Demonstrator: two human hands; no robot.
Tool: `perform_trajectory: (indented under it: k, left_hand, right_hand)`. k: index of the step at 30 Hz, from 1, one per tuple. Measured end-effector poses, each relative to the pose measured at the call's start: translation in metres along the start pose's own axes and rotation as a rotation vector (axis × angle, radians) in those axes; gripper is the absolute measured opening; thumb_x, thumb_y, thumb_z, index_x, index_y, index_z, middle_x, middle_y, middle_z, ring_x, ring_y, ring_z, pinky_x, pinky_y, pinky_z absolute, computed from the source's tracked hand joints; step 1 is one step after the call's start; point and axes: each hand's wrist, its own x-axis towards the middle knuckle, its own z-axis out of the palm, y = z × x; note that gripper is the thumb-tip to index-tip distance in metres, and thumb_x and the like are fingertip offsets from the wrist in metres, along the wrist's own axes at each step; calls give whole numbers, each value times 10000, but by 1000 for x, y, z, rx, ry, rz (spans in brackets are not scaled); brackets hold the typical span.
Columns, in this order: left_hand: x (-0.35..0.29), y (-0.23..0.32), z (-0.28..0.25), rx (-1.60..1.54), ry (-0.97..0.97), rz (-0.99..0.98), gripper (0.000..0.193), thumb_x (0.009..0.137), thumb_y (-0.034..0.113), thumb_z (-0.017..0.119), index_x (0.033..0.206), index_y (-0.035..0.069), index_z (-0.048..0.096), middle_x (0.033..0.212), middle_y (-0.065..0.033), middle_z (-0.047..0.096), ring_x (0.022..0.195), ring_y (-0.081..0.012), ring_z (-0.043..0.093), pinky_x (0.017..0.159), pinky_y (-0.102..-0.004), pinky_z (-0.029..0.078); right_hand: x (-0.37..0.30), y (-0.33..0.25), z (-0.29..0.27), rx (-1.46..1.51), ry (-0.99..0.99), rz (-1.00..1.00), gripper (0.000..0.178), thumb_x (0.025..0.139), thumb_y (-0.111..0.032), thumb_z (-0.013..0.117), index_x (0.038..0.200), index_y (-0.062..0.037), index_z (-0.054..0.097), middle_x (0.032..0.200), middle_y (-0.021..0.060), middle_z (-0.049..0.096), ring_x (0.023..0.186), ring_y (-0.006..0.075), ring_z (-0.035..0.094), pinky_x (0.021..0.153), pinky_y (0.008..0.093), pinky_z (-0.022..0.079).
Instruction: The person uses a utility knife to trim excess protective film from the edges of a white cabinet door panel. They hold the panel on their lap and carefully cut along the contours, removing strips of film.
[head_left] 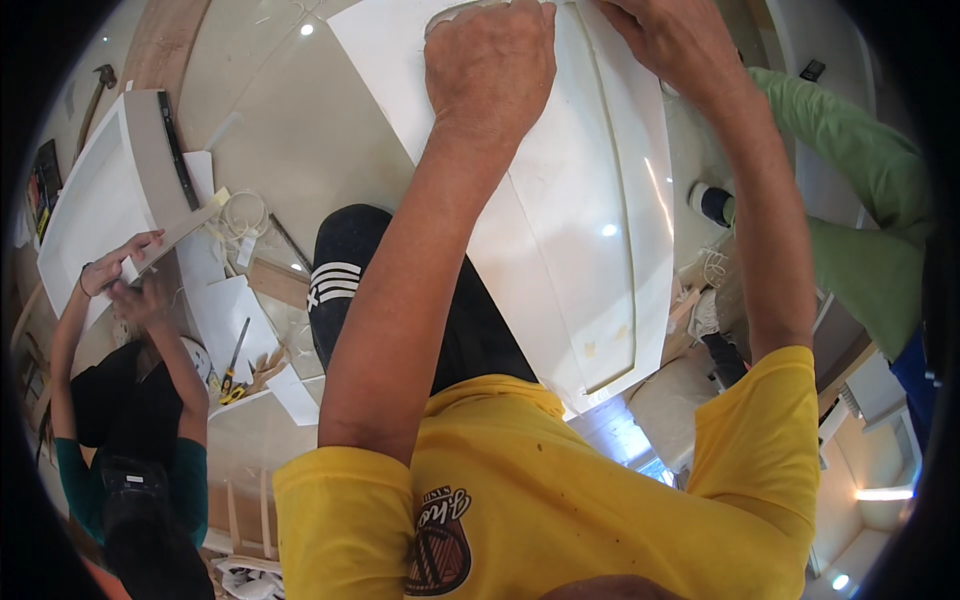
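A long white panel (560, 240) stretches away in front of me, with a thin raised line running along its length and a crosswise end near me. Over its far part, my left hand (490, 75) is closed in a fist-like grip, its back toward me. A pale curved edge (455, 14) shows just beyond the knuckles, but what the fingers hold is hidden. My right hand (675, 45) is at the panel's far right edge, fingers bent and drawn together. The top of the picture cuts off its fingertips, so anything in them cannot be made out.
At left, a co-worker's hands (140, 275) hold a pale strip (180, 238) by a white curved panel (100, 190). A yellow-handled screwdriver (234, 365), a cable coil (243, 213) and a hammer (98, 85) lie nearby. Another person's green sleeve (840, 125) is at right.
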Motion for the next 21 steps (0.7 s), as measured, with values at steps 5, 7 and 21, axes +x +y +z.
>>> perform_trajectory:
  k: [5,7,21]
  left_hand:
    - [-1,-2,2,-14,34,10,311,1006,266,605,772,78,685,701,-144,690,690,-322,697,728,-447,549]
    - [-1,-2,2,-1,41,3,311,1005,263,605,766,78,679,699,-148,687,690,-327,695,722,-451,548]
    - [0,0,0,8,9,-1,293,996,254,615,779,75,699,705,-144,700,694,-320,709,726,-443,558]
  right_hand:
    - [5,4,-3,-89,-57,-54,151,915,-94,617,1018,-25,703,938,171,713,867,375,708,738,460,558]
    - [10,4,-6,-134,-76,-95,156,924,-76,596,1022,-19,703,955,172,720,875,374,713,749,455,563]
    - [29,15,-21,-70,-174,-240,118,941,-96,631,977,-8,699,928,136,727,819,331,721,707,436,560]
